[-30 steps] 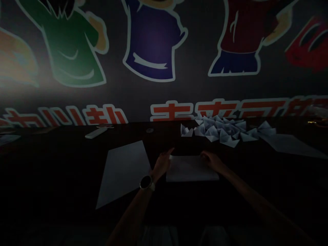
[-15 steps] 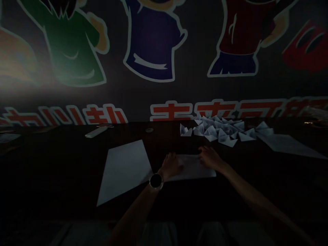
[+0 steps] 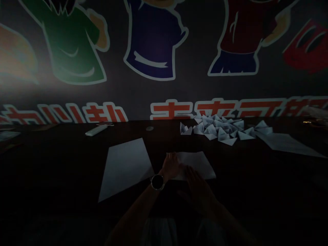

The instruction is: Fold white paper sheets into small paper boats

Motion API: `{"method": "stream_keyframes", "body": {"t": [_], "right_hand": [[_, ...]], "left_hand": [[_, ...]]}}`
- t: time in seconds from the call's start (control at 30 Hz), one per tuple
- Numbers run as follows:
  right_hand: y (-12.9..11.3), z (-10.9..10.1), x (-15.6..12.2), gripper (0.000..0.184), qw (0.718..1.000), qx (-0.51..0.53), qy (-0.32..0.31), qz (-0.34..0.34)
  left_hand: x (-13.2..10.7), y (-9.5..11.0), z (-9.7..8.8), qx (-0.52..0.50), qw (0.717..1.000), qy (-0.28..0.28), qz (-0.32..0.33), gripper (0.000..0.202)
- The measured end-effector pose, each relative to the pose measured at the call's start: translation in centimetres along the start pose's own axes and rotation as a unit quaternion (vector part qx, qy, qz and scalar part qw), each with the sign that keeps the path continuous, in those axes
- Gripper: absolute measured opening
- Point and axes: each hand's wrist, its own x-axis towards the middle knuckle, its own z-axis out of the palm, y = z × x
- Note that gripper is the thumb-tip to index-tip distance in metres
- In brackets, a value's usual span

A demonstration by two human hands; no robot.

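Note:
A folded sheet of white paper [image 3: 200, 164] lies on the dark table in front of me. My left hand [image 3: 172, 166], with a round-faced watch [image 3: 157, 182] on its wrist, presses on the sheet's left part, its fingers bent and close together. Over the sheet's near edge lies my right hand [image 3: 196, 181], fingers stretched out flat and thumb apart, close beside the left one. To the left, a larger flat sheet of white paper [image 3: 126, 167] reaches almost to the watch. Dim light hides the finer creases.
A heap of folded paper boats [image 3: 217, 128] stands at the back right, with more paper [image 3: 289, 142] beside it. At the back left lies a white oblong object [image 3: 96, 130]; a small round object [image 3: 150, 128] is further right. Behind the table [image 3: 64, 164] rises a wall with painted figures.
My right hand has come from the sheet's far right edge toward me and left, onto its near edge, flattening out. The sheet's right side now shows uncovered. My left hand has barely moved.

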Motion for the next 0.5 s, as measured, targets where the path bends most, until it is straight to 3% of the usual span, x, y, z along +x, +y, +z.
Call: {"method": "stream_keyframes", "body": {"t": [0.33,0.5], "right_hand": [[6.0,-2.5,-7.5,0.082,0.996,-0.033,0.061,0.060],[6.2,-3.6,-6.1,0.063,0.995,0.021,0.063,0.075]], "left_hand": [[0.3,0.1,-0.4,0.006,0.999,-0.048,-0.012,0.052],[0.5,0.0,-0.4,0.008,0.999,-0.043,-0.002,0.049]]}}
